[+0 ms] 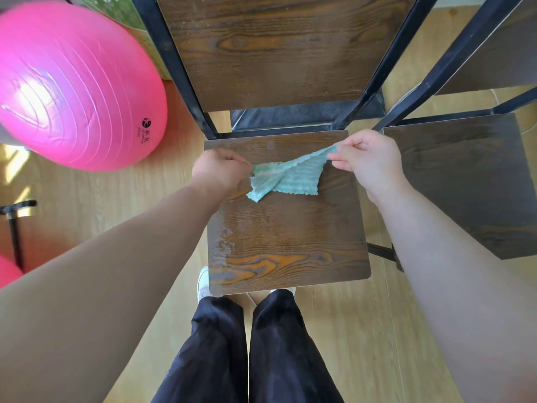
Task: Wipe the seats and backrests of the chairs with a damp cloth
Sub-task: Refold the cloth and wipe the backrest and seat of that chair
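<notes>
A teal striped cloth hangs stretched between my two hands just above the dark wooden seat of the chair in front of me. My left hand pinches its left corner. My right hand pinches the right corner, held slightly higher. The cloth's lower folds droop toward the seat. A wet sheen shows along the seat's left edge. The chair's wooden backrest rises beyond, framed by black metal bars.
A second chair of the same kind stands close on the right. A large pink exercise ball sits to the left on the light wooden floor. My legs and shoes are at the seat's front edge.
</notes>
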